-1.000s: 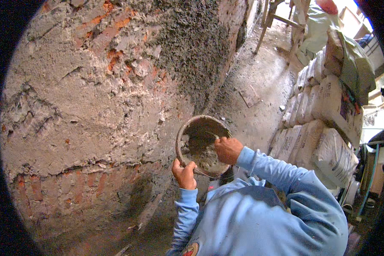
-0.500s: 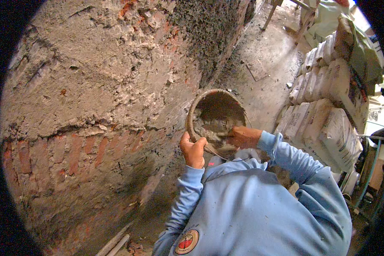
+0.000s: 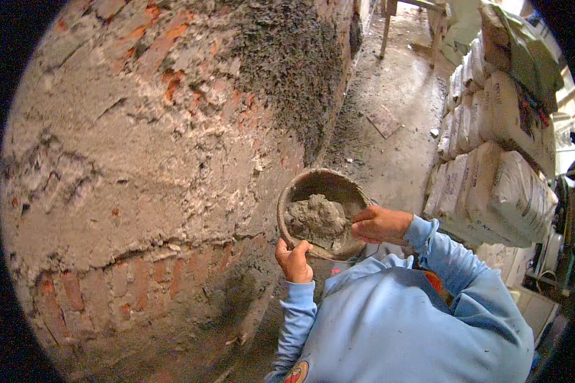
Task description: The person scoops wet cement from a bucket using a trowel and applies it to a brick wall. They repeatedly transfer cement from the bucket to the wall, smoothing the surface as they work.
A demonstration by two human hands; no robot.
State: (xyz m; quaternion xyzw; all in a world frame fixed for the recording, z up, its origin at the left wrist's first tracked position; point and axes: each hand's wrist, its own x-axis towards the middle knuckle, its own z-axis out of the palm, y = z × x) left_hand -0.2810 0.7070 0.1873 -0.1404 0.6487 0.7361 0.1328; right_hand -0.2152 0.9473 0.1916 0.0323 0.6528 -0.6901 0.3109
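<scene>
A mortar-caked bucket is tilted toward me beside the rough wall. My left hand is closed on its near left rim, thumb over the edge. Inside lies a wet grey lump of mortar. My right hand reaches over the bucket's right side, fingers closed around what looks like a trowel handle. The trowel's blade is hidden, apparently beneath the mortar lump.
On the left rises a rough wall with exposed bricks and a dark, freshly coated patch. Stacked pale sacks stand on the right. A loose flat piece lies on the floor, and a wooden stand is farther back.
The mortar lump now shows raised in the bucket, where it lay lower before. My right hand has shifted right and slightly down. The bucket sits lower in view; my left hand keeps its rim.
</scene>
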